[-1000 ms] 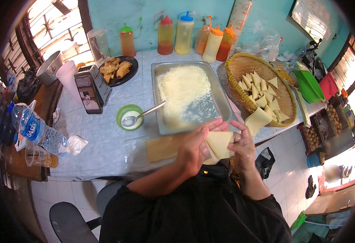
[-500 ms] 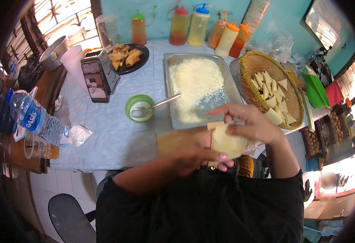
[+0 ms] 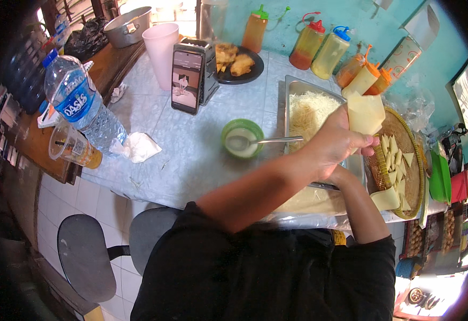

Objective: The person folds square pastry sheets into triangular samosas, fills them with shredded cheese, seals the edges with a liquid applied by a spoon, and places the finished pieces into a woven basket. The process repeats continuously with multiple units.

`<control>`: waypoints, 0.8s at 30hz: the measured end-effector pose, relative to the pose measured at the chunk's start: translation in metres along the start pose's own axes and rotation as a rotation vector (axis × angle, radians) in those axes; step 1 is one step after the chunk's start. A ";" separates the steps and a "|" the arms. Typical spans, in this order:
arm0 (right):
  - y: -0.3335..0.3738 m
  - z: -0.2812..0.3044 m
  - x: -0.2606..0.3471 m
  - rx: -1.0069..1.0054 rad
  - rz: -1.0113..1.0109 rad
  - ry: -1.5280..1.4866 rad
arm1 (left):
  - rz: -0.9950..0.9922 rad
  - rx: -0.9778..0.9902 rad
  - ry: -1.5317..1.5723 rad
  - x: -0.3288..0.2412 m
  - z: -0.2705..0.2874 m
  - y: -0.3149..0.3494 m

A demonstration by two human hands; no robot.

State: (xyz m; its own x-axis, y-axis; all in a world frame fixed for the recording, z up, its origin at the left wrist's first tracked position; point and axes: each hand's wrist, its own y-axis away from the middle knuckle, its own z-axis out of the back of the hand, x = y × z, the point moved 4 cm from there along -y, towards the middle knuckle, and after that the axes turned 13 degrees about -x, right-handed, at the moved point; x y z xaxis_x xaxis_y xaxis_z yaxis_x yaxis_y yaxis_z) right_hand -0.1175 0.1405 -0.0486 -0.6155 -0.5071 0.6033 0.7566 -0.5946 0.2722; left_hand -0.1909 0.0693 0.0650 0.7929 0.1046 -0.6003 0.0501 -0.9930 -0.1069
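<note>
- Head view: the left hand (image 3: 334, 145) is up over the metal tray (image 3: 294, 88), fingers pinched tight on the lower edge of a pale yellow wrapper sheet (image 3: 366, 112), which stands upright above the knuckles.
- The right hand is tucked beneath the left one and mostly hidden; only its forearm (image 3: 359, 206) shows, so whether that hand is curled or spread I cannot tell.
- The wrapper sheet hangs in the air between the tray and the woven basket (image 3: 411, 160), its top edge just in front of the orange-capped squeeze bottles (image 3: 363, 75).
- Inside the tray lies a heap of pale shredded filling (image 3: 308, 109), partly covered by the left hand.
- The basket to the right holds folded triangular pieces (image 3: 397, 158), and one more pale sheet (image 3: 385, 199) lies at its near rim.
- Just left of the tray sits a small green bowl (image 3: 242, 138) of whitish paste, with a spoon (image 3: 274, 140) resting in it, handle pointing toward the tray.
- Farther back on the tabletop (image 3: 159, 139): a phone (image 3: 186, 81) propped upright, a black plate of fried pieces (image 3: 238, 61), a pink cup (image 3: 161, 48).
- At the left edge, a water bottle (image 3: 83, 104) lies tilted beside a plastic cup of amber drink (image 3: 73, 147) and a crumpled tissue (image 3: 137, 147).
</note>
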 end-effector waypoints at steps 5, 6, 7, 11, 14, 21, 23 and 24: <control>0.028 0.020 -0.009 0.017 -0.061 0.418 | 0.017 -0.131 -0.103 0.041 0.026 -0.019; 0.033 0.026 -0.012 -0.038 -0.065 0.440 | 0.012 -0.153 -0.127 0.050 0.031 -0.022; 0.034 0.028 -0.014 -0.099 -0.057 0.445 | 0.003 -0.182 -0.156 0.057 0.035 -0.025; 0.042 0.042 -0.027 -0.348 -0.027 0.411 | -0.022 -0.241 -0.343 0.068 0.041 -0.020; 0.043 0.040 -0.035 -0.223 -0.125 0.484 | -0.088 -0.284 -0.436 0.080 0.052 -0.022; 0.056 0.019 -0.020 -0.169 -0.219 0.104 | -0.116 -0.305 -0.236 0.101 0.066 -0.034; 0.053 0.013 -0.018 -0.201 -0.215 -0.023 | -0.083 -0.316 -0.257 0.094 0.062 -0.029; 0.050 0.011 -0.018 -0.200 -0.211 -0.057 | -0.086 -0.313 -0.255 0.092 0.062 -0.029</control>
State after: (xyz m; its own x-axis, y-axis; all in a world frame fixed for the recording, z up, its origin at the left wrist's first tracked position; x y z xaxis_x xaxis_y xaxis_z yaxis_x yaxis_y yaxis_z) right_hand -0.0663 0.1271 -0.0372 -0.7368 -0.3269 0.5919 0.5515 -0.7970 0.2463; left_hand -0.1568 0.1112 -0.0363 0.6037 0.1586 -0.7813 0.3226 -0.9448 0.0575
